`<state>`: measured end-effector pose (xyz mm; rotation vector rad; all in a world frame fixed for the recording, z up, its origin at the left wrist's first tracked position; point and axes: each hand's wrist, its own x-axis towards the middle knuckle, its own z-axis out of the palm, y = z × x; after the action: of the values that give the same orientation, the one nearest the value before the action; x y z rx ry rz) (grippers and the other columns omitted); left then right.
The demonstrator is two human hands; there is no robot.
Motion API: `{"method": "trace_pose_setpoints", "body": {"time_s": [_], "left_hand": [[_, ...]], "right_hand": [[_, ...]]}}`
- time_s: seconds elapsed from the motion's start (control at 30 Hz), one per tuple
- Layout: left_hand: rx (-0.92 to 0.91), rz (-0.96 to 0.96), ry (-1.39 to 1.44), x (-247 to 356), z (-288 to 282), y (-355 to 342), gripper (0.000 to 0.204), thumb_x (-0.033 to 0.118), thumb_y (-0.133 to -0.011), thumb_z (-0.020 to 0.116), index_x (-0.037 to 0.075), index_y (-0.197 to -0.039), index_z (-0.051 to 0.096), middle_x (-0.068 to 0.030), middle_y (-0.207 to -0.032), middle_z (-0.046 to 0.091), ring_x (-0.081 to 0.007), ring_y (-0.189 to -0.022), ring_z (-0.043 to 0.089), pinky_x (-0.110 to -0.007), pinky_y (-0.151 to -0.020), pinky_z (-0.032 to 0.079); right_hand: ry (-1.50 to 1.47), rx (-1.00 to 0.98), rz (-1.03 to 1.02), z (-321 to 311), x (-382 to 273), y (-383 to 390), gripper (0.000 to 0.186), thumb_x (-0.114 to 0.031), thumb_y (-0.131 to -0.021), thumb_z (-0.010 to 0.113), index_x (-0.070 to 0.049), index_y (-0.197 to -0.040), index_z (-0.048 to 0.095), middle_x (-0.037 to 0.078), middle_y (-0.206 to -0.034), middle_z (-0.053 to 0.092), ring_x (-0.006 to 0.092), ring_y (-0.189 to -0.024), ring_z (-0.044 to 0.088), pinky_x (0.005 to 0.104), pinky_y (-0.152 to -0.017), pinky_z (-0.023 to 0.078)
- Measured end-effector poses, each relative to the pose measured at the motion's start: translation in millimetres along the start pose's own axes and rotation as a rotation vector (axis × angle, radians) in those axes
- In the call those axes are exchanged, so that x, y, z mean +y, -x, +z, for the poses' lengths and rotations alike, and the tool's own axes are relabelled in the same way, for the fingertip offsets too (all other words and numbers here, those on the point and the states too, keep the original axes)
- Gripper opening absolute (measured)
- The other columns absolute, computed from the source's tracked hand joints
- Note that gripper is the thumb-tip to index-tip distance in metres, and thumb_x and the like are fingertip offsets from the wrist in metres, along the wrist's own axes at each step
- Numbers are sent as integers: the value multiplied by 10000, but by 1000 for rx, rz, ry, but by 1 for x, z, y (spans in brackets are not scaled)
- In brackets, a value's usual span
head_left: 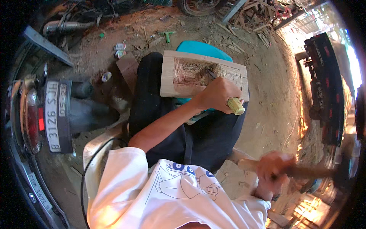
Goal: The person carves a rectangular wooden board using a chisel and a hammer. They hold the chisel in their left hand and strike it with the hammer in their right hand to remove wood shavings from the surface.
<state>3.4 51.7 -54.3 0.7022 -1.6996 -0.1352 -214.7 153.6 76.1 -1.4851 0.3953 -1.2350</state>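
Observation:
A thick pale wooden block (166, 82) lies across my thighs, with a rough hollow cut into its top and pencil lines near its right end. My left hand (220, 92) is closed round a chisel (236, 106), whose yellowish wooden handle sticks out below the fist. The chisel's metal blade slants into the hollow, beside a curl of loose chips (216, 69). Out to the right, away from the block, my right hand (273, 168) grips a hammer (310, 171) by its wooden handle. Motion smears this hand and the dark hammer head at the right edge.
A teal plastic thing (204, 49) shows behind the block. A green tool (167, 36), wood scraps and a cup (120, 46) litter the dirt floor. The rear of a motorcycle (87, 114) stands close on my left; a dark slatted object (324, 87) is at right.

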Motion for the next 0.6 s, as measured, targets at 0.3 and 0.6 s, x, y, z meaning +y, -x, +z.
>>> {"method": "trace_pose_setpoints", "body": {"time_s": [0.3, 0.6], "left_hand": [[33, -34, 28, -3, 4, 2, 209, 213, -638, 678, 82, -591, 522, -93, -562, 513, -297, -542, 551, -385, -501, 430], [22, -50, 31, 2, -1, -3, 193, 164, -630, 693, 87, -591, 519, -74, -558, 510, -278, -527, 545, -369, -495, 428]], "right_hand": [[-407, -403, -706, 67, -83, -65, 243, -217, -889, 576, -206, -1123, 639, -104, -469, 448, 5, -360, 386, 165, -351, 326], [-358, -459, -836, 65, -79, -64, 96, -88, -819, 534, -61, -765, 608, -56, -456, 445, 40, -357, 412, 197, -340, 303]]}}
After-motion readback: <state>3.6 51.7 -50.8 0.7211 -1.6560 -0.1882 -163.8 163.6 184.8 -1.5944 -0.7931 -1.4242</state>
